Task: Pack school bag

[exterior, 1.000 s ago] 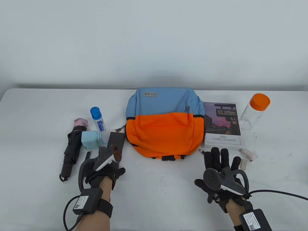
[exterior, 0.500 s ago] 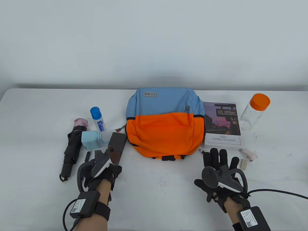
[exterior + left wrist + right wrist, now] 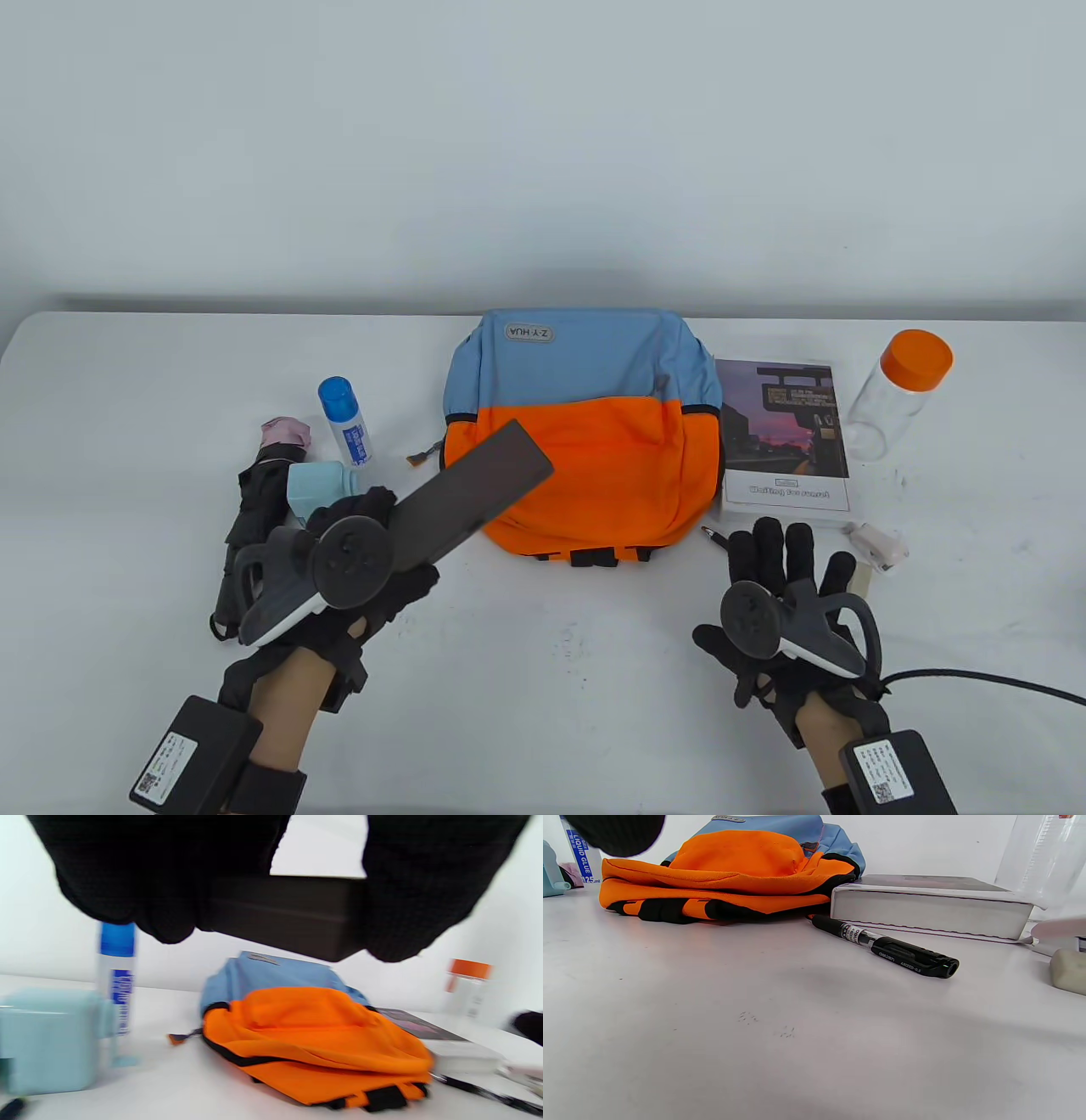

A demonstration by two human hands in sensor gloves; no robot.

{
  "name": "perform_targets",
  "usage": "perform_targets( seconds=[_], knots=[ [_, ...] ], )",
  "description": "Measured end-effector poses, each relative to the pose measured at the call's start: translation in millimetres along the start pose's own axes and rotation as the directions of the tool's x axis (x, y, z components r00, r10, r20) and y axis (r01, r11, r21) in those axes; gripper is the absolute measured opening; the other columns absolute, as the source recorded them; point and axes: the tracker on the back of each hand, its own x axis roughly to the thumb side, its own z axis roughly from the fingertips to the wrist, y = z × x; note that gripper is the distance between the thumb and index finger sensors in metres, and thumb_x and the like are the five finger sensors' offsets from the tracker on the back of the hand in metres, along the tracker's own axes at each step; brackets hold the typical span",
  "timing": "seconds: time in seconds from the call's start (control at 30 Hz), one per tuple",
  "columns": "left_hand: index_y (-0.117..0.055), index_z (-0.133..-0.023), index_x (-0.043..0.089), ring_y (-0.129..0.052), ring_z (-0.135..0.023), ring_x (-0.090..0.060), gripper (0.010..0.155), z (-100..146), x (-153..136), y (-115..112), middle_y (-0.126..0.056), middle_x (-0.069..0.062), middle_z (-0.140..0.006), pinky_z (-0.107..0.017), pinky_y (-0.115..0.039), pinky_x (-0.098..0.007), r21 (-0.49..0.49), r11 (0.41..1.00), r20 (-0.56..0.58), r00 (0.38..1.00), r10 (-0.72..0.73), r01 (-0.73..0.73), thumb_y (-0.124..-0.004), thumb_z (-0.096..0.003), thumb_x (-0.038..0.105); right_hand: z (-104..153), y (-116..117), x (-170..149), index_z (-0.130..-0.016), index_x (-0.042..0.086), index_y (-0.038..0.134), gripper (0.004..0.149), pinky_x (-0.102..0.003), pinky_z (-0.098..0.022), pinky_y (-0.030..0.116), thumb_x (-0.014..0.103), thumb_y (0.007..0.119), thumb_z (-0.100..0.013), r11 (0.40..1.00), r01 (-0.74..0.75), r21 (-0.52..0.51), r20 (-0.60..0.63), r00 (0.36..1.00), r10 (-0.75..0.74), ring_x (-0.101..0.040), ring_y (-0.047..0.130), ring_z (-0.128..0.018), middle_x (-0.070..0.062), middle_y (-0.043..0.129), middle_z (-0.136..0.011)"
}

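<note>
While my left hand point(image 3: 361, 564) grips one end of a flat dark case point(image 3: 471, 492) and holds it above the bench point(image 3: 543, 679), tilted so its far end hangs over the orange front of the backpack, a folded black umbrella point(image 3: 246, 526) with a pink tip lies at the far left. Beside it stands a pale blue sharpener point(image 3: 318, 488), partly hidden by my hand, and behind that a bottle with a blue cap point(image 3: 344, 420), its label reading "LIQUID GLUE". At the middle the backpack point(image 3: 581, 433) lies flat, blue above and orange below with black trim, its badge reading "Z·Y HUA" upside down. Just right of it sits a thick white book point(image 3: 785, 437) with a dusk street scene on the cover, then a clear jar with an orange lid point(image 3: 899, 390). My right hand point(image 3: 785, 611) rests spread open, palm down, holding nothing, over a black pen point(image 3: 886, 946) marked "deli"; a beige eraser point(image 3: 1069, 969) lies just right of it.
</note>
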Motion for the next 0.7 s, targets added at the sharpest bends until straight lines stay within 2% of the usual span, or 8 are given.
perform_targets(
  seconds=[0.07, 0.17, 0.27, 0.37, 0.47, 0.53, 0.63, 0.7],
  knots=[
    [-0.061, -0.113, -0.005, -0.094, -0.087, -0.055, 0.102, -6.9, 8.3, -17.1, -0.082, -0.029, -0.106, -0.064, -0.086, -0.066, -0.028, 0.999, 0.117, 0.993, 0.035, -0.032, -0.093, -0.0423, 0.061, 0.4, -0.4, -0.9, -0.096, 0.004, -0.005, 0.108, -0.081, -0.045, 0.007, 0.064, 0.065, -0.04, 1.0, 0.002, 0.0, -0.004, 1.0, -0.002, -0.058, -0.006, -0.084, -0.033, -0.005, -0.102],
    [-0.061, -0.113, -0.005, -0.095, -0.087, -0.055, 0.102, -19.2, 26.1, -61.7, -0.083, -0.03, -0.106, -0.064, -0.087, -0.066, -0.093, 0.995, 0.176, 0.983, 0.054, -0.038, -0.095, -0.0408, 0.059, 0.1, -0.2, -1.5, -0.096, 0.004, -0.005, 0.108, -0.081, -0.045, 0.008, 0.064, 0.065, -0.04, 1.0, 0.018, 0.005, -0.003, 1.0, -0.018, -0.058, -0.005, -0.084, -0.033, -0.005, -0.102],
    [-0.059, -0.114, -0.006, -0.094, -0.089, -0.055, 0.103, -30.1, 45.4, -105.0, -0.082, -0.029, -0.106, -0.065, -0.086, -0.066, -0.166, 0.985, 0.229, 0.973, -0.004, 0.043, -0.094, -0.0413, 0.059, 0.1, 0.9, -0.3, -0.096, 0.004, -0.005, 0.108, -0.081, -0.046, 0.008, 0.064, 0.065, -0.04, 1.0, 0.005, 0.012, 0.012, 1.0, -0.005, -0.058, -0.005, -0.084, -0.033, -0.005, -0.102],
    [-0.058, -0.114, -0.005, -0.093, -0.09, -0.055, 0.104, -36.0, 55.8, -130.8, -0.082, -0.029, -0.107, -0.065, -0.085, -0.066, -0.195, 0.976, 0.271, 0.962, -0.037, 0.093, -0.096, -0.04, 0.057, -1.2, 1.7, 0.5, -0.097, 0.004, -0.004, 0.108, -0.081, -0.046, 0.009, 0.063, 0.066, -0.04, 1.0, -0.015, 0.021, 0.023, 1.0, 0.015, -0.058, -0.005, -0.084, -0.034, -0.005, -0.102],
    [-0.061, -0.113, -0.001, -0.093, -0.09, -0.054, 0.1, -36.0, 58.1, -145.8, -0.083, -0.027, -0.107, -0.065, -0.086, -0.065, -0.197, 0.967, 0.288, 0.953, -0.098, 0.159, -0.097, -0.0396, 0.057, -1.3, 1.7, 1.7, -0.097, 0.004, -0.003, 0.108, -0.082, -0.048, 0.011, 0.063, 0.067, -0.04, 0.999, 0.006, 0.032, 0.042, 0.999, -0.008, -0.058, -0.004, -0.084, -0.035, -0.005, -0.101],
    [-0.064, -0.111, 0.001, -0.093, -0.089, -0.054, 0.098, -36.4, 55.3, -147.5, -0.084, -0.025, -0.106, -0.064, -0.086, -0.064, -0.177, 0.977, 0.266, 0.961, -0.071, 0.12, -0.097, -0.0389, 0.058, -0.5, -0.8, 3.0, -0.098, 0.004, -0.001, 0.107, -0.082, -0.05, 0.016, 0.062, 0.068, -0.04, 1.0, 0.004, 0.01, 0.066, 0.998, -0.005, -0.058, 0.0, -0.086, -0.035, -0.002, -0.102],
    [-0.067, -0.111, 0.005, -0.091, -0.092, -0.053, 0.095, -35.9, 54.9, -146.2, -0.086, -0.022, -0.106, -0.065, -0.084, -0.065, -0.18, 0.978, 0.221, 0.973, -0.064, 0.105, -0.099, -0.0371, 0.057, 4.5, -13.8, 7.4, -0.1, 0.003, 0.005, 0.106, -0.082, -0.054, 0.023, 0.061, 0.07, -0.04, 0.997, -0.008, -0.073, 0.085, 0.996, 0.014, -0.06, 0.007, -0.089, -0.036, 0.002, -0.103],
    [-0.068, -0.111, 0.007, -0.089, -0.093, -0.053, 0.095, -36.3, 55.9, -145.8, -0.086, -0.021, -0.106, -0.066, -0.083, -0.066, -0.187, 0.976, 0.212, 0.975, -0.069, 0.11, -0.099, -0.0368, 0.057, 7.5, -26.4, 11.2, -0.102, 0.002, 0.013, 0.105, -0.081, -0.057, 0.031, 0.059, 0.073, -0.039, 0.989, -0.02, -0.144, 0.099, 0.994, 0.035, -0.061, 0.016, -0.091, -0.038, 0.011, -0.106]
  ],
)
